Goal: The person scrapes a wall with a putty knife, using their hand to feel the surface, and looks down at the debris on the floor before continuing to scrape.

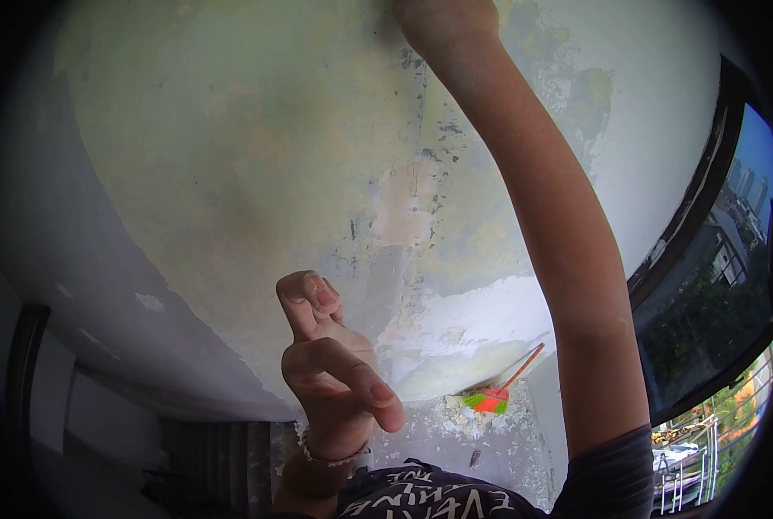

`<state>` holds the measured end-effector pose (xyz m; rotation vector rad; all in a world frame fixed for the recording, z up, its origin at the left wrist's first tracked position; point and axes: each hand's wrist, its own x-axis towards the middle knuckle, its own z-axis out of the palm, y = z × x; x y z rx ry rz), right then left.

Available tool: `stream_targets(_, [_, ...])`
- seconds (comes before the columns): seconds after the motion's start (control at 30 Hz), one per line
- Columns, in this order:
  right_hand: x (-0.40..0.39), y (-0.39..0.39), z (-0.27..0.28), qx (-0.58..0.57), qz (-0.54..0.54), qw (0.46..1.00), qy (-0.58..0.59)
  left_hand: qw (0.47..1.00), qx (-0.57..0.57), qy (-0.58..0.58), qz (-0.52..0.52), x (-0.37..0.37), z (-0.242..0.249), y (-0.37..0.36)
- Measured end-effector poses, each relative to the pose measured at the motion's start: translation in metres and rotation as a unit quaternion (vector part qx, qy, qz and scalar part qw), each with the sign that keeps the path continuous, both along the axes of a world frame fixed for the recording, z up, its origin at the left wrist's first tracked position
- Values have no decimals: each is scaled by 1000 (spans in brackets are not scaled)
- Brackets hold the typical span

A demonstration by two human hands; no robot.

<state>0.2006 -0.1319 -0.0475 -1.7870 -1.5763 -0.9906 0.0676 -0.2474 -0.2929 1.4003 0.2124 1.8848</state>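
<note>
My left hand (339, 363) is raised in front of my chest, below the middle of the view. Its fingers are bent but apart, and nothing shows between them. A beaded bracelet (330, 454) circles that wrist. My right arm reaches up across the wall, and my right hand (449, 16) is cut off by the top edge. Its fingers are out of view, so whatever it holds or touches is hidden. Behind both hands stands a patchy wall (248, 173) with worn paint, dark chipped marks and a pale pinkish patch (402, 208).
A broom (490, 398) with orange and green bristles leans at the foot of the wall. The floor (438, 445) around it is strewn with pale flakes. A dark-framed window (715, 251) lies to the right, with a white metal rack (689, 471) below it.
</note>
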Motion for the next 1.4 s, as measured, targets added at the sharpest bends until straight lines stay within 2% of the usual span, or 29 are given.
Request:
stream_targets(0.13, [1,9,3,-16,-13,1000,14,1000,-8,-1,3,-1,0,-1])
stream_targets(0.23, [-2,-5,-6,28,10,1000,-8,1000,-7,-1,4,-2,-1,-1])
stream_targets(0.33, [-1,3,4,-20,-11,1000,13,1000,-15,-1,6,-1,1,-2])
stream_targets(0.43, [-1,4,5,-8,9,1000,24,1000,-18,11,12,-2,2,-3])
stream_targets(0.53, [-3,-5,8,-47,4,998,34,999,-16,28,25,-5,3,-2])
stream_targets(0.63, [12,25,-12,118,43,992,7,997,-6,26,66,-7,9,8])
stream_targets(0.73, [3,-2,-16,9,41,998,52,993,14,5,120,-16,22,30])
stream_targets(0.83, [5,-10,-7,-13,35,998,44,986,21,67,152,-25,40,51])
stream_targets(0.97, [5,-11,20,10,40,998,39,957,64,150,242,-23,64,73])
stream_targets(1.07, [7,-19,13,-23,30,999,36,959,82,129,240,-14,77,74])
stream_targets(1.17, [10,-28,11,-31,13,999,16,941,114,132,289,-9,76,71])
stream_targets(1.4, [12,-25,28,-24,3,1000,-1,940,76,184,278,-8,76,82])
